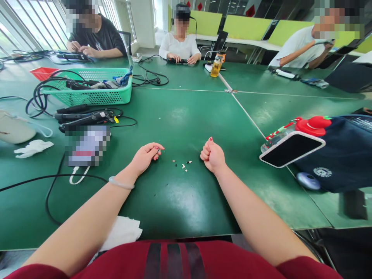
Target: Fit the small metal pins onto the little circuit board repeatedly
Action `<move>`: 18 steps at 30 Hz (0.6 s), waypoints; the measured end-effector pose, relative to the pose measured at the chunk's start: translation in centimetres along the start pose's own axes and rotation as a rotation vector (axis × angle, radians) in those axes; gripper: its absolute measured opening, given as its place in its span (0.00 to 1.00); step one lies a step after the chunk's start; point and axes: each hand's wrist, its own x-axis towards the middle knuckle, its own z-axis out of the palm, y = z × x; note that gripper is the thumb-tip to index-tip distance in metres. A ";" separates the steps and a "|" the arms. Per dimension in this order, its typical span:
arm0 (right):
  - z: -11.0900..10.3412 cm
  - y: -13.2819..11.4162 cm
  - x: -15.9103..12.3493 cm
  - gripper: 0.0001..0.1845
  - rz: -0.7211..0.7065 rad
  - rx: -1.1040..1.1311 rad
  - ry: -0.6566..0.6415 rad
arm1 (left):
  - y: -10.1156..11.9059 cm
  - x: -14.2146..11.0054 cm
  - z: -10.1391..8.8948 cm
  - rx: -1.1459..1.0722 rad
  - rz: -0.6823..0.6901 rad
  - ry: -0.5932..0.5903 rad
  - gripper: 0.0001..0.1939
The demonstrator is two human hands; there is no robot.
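My left hand (146, 157) rests on the green table with its fingers pinched together. A tiny dark and shiny piece (159, 150) shows between the fingertips, too small to name. Across from it, my right hand (213, 155) is closed in a fist with the thumb on top; the inside of the fist is hidden. Between the hands lie several tiny parts: a white and metallic bent piece (184, 167), a small dark-ended piece (189, 162), a black bit (176, 165) and a brownish bit (173, 161).
At left are a green basket (101, 99) with cables and gloves, black handheld devices (87, 118), a plugged-in phone (88, 147) and tissue (34, 148). At right, a propped phone (292, 150) leans by a dark blue bag (343, 155). Three people sit farther back, near a bottle (216, 66).
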 end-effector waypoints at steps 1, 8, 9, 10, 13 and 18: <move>0.0 0.0 0.0 0.32 -0.001 -0.004 0.002 | -0.1 0.0 0.0 0.007 0.003 -0.004 0.12; 0.0 -0.1 -0.1 0.32 0.005 -0.020 0.014 | 0.2 -0.1 0.2 0.049 -0.001 -0.001 0.12; 0.0 -0.1 -0.1 0.32 0.005 -0.013 0.015 | 0.3 -0.2 0.2 0.049 -0.006 -0.002 0.12; 0.0 0.0 0.0 0.32 0.004 -0.008 0.014 | 0.4 -0.2 0.2 0.046 -0.010 -0.001 0.12; -0.2 0.1 0.1 0.31 -0.008 -0.017 0.014 | 0.6 -0.2 0.3 0.031 -0.023 0.009 0.12; -0.2 0.1 0.2 0.32 -0.010 -0.032 0.022 | 0.7 -0.1 0.3 -0.014 -0.028 0.003 0.11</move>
